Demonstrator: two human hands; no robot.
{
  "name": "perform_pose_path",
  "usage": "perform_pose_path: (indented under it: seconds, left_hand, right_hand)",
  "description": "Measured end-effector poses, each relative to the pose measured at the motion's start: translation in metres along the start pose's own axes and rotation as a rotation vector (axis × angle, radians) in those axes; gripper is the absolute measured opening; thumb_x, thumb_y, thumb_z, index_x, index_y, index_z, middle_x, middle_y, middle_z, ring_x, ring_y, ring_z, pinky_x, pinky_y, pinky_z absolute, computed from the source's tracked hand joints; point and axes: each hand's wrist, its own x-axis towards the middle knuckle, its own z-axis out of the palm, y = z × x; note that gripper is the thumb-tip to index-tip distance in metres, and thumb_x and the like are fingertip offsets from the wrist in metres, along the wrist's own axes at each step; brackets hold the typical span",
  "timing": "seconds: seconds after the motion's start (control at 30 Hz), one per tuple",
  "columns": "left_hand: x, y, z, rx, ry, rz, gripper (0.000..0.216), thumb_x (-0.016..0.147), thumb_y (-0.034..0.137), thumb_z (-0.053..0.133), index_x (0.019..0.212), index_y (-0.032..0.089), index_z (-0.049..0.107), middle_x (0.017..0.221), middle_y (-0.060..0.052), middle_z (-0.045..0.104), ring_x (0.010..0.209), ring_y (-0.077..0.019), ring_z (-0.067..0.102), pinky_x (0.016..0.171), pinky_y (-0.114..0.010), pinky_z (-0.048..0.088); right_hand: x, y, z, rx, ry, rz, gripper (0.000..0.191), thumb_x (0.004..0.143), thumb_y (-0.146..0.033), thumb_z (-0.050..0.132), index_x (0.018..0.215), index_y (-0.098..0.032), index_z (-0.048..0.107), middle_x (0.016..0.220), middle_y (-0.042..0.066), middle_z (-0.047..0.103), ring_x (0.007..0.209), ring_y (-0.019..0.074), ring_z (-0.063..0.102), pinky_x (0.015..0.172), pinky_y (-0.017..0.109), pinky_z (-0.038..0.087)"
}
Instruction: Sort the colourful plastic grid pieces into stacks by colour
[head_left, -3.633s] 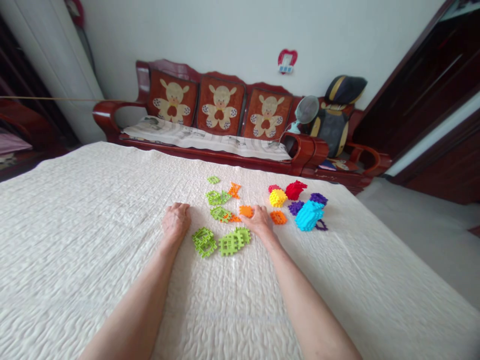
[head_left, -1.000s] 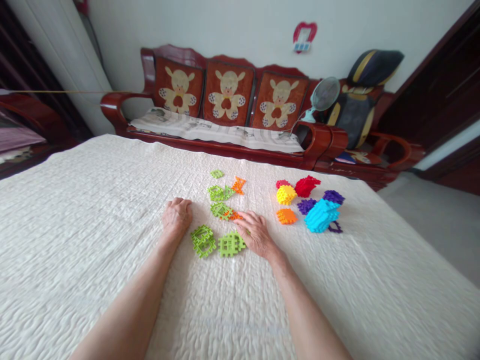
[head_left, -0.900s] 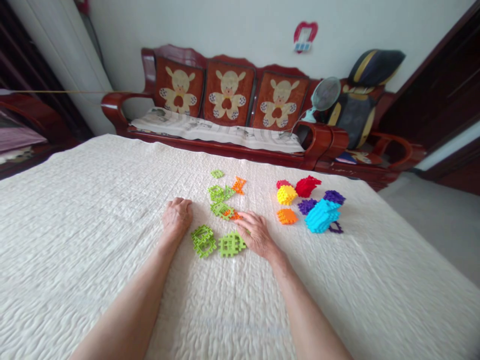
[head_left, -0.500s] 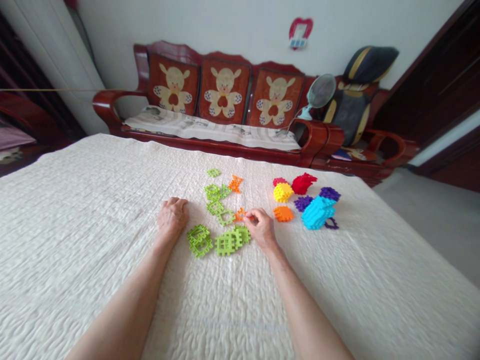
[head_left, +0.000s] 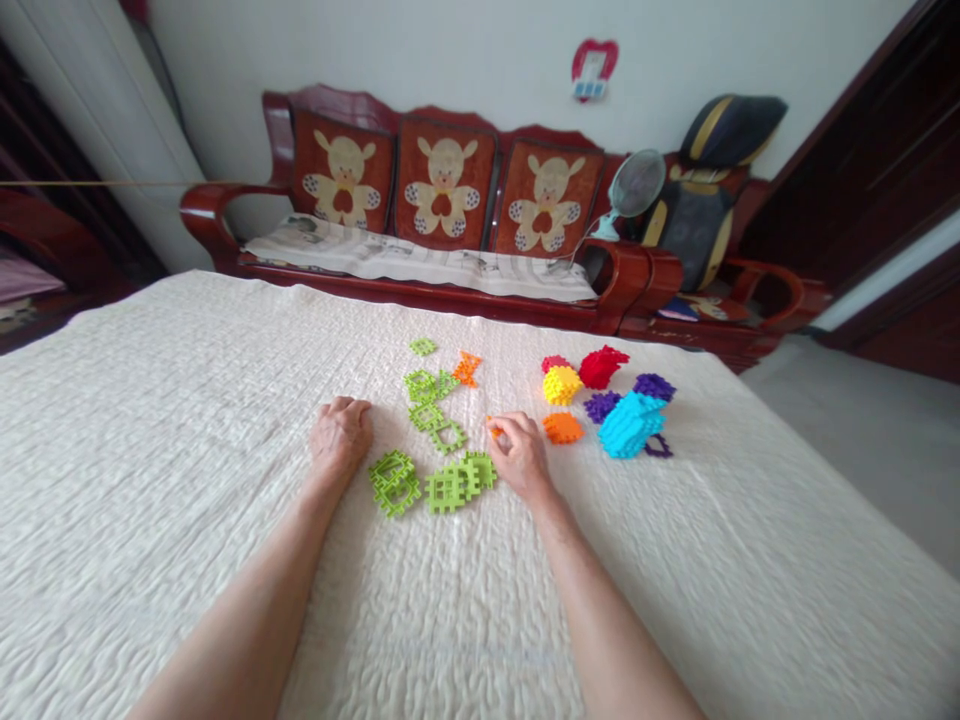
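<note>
My left hand rests knuckles-down on the cream quilt, fingers curled, with nothing seen in it. Just right of it lie flat green lattice pieces. My right hand is closed in a pinch on a small orange piece, held just above the quilt. More green pieces and an orange piece lie further out. To the right stand an orange block, a yellow ball, a red one, purple pieces and a blue cube.
A red wooden bench with bear-printed cushions stands against the wall behind the quilt. A small fan and a dark bag sit at its right end. The quilt's right edge drops to the grey floor.
My right hand has gone from lying flat over the pieces to pinching the small orange piece, and has drawn it right, away from the green ones. My left hand has stayed put.
</note>
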Motion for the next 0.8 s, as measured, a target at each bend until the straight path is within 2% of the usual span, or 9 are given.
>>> perform_pose_path:
  seconds: [0.1, 0.23, 0.33, 0.4, 0.5, 0.67, 0.8]
  left_hand:
    - [0.000, 0.000, 0.000, 0.006, -0.004, 0.006, 0.045, 0.096, 0.024, 0.037, 0.120, 0.020, 0.074, 0.133, -0.013, 0.066, 0.120, -0.0334, 0.056, 0.098, -0.047, 0.050]
    - [-0.001, 0.001, -0.001, 0.022, 0.002, 0.013, 0.045, 0.095, 0.025, 0.037, 0.119, 0.020, 0.074, 0.132, -0.012, 0.066, 0.118, -0.0316, 0.056, 0.098, -0.044, 0.049]
    - [-0.002, 0.001, -0.001, 0.021, 0.010, 0.013, 0.045, 0.096, 0.026, 0.037, 0.119, 0.019, 0.074, 0.132, -0.013, 0.066, 0.117, -0.0312, 0.057, 0.097, -0.043, 0.049]
    - [-0.002, 0.001, -0.002, 0.019, 0.012, 0.012, 0.045, 0.096, 0.027, 0.037, 0.120, 0.019, 0.074, 0.132, -0.013, 0.066, 0.118, -0.0321, 0.057, 0.097, -0.044, 0.049]
    - [-0.001, 0.000, -0.001, 0.026, -0.005, 0.006, 0.044, 0.096, 0.027, 0.038, 0.120, 0.019, 0.074, 0.133, -0.013, 0.066, 0.118, -0.0332, 0.056, 0.098, -0.045, 0.049]
    - [0.002, -0.003, 0.001, 0.026, -0.020, 0.006, 0.044, 0.097, 0.030, 0.037, 0.121, 0.020, 0.073, 0.133, -0.012, 0.065, 0.119, -0.0329, 0.055, 0.098, -0.047, 0.049]
    - [0.003, -0.006, 0.003, 0.030, -0.019, -0.002, 0.043, 0.096, 0.030, 0.039, 0.119, 0.021, 0.073, 0.132, -0.011, 0.066, 0.118, -0.0313, 0.055, 0.098, -0.045, 0.049]
  right_hand:
    - [0.000, 0.002, 0.000, 0.147, -0.019, 0.036, 0.026, 0.081, -0.019, 0.058, 0.105, -0.021, 0.068, 0.103, 0.007, 0.069, 0.093, 0.0212, 0.066, 0.084, 0.034, 0.056]
    - [0.000, 0.013, -0.001, 0.029, 0.027, 0.086, 0.039, 0.077, -0.014, 0.051, 0.112, -0.019, 0.068, 0.111, 0.012, 0.071, 0.108, 0.0268, 0.064, 0.100, 0.043, 0.051]
    - [-0.001, 0.017, 0.000, -0.060, -0.069, 0.060, 0.049, 0.078, -0.012, 0.049, 0.125, -0.017, 0.064, 0.123, 0.013, 0.070, 0.118, 0.0284, 0.060, 0.107, 0.047, 0.045]
    - [-0.002, 0.014, 0.000, -0.093, -0.147, 0.046, 0.047, 0.082, -0.011, 0.048, 0.127, -0.018, 0.064, 0.125, 0.012, 0.070, 0.117, 0.0274, 0.060, 0.107, 0.046, 0.044]
    - [-0.002, 0.009, -0.002, -0.106, -0.199, 0.055, 0.038, 0.087, -0.012, 0.050, 0.119, -0.020, 0.068, 0.121, 0.010, 0.071, 0.115, 0.0256, 0.061, 0.105, 0.043, 0.044]
    - [-0.002, 0.007, -0.001, -0.095, -0.200, 0.081, 0.033, 0.087, -0.009, 0.052, 0.112, -0.021, 0.071, 0.113, 0.008, 0.071, 0.109, 0.0225, 0.063, 0.100, 0.038, 0.048]
    - [-0.002, 0.007, 0.001, -0.056, -0.111, 0.073, 0.035, 0.088, -0.009, 0.048, 0.114, -0.020, 0.069, 0.113, 0.009, 0.070, 0.110, 0.0219, 0.063, 0.101, 0.038, 0.049]
